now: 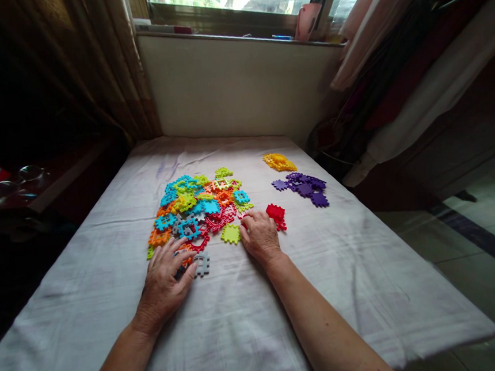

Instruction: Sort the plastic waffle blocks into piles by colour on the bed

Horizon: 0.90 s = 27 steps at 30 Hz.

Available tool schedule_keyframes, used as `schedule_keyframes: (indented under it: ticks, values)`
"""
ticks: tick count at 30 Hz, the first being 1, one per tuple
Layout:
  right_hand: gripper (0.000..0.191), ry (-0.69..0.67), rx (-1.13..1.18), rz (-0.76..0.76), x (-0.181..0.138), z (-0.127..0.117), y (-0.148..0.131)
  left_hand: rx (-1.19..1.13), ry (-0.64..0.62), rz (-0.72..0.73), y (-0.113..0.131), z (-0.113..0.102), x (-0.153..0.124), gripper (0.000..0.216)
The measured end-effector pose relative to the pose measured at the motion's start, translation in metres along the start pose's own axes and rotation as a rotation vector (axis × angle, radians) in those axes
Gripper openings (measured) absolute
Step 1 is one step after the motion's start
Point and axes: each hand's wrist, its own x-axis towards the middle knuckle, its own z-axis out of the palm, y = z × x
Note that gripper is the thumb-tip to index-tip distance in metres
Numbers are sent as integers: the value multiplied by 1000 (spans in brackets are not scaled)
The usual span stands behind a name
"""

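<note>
A heap of flat plastic interlocking tiles with notched edges, in blue, orange, lime, red and grey, lies mid-table. My left hand rests over its near left edge, fingers spread and palm down. A grey tile shows by its thumb. My right hand is at the heap's right side, its fingers bent down and drawn together. A bit of red shows at those fingertips, but what they grip is hidden. Just left of it lies a lime tile; a small group of red tiles sits on its right.
Purple tiles lie in a group at the right, with a stack of yellow tiles behind them. A pale cloth covers the table. Hanging clothes are at the right, a curtain at the left, a window ahead.
</note>
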Motion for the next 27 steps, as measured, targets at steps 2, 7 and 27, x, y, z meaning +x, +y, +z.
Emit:
schedule_keyframes:
  ticks: [2, 7, 27]
  values:
    - [17, -10, -1, 3, -1, -2, 0, -3, 0, -2, 0, 0, 0, 28]
    - [16, -70, -31, 55, -2, -9, -1, -1, -4, -16, -1, -1, 0, 28]
    - [30, -19, 79, 97, 5, -12, 19, -4, -1, 4, -4, 1, 0, 30]
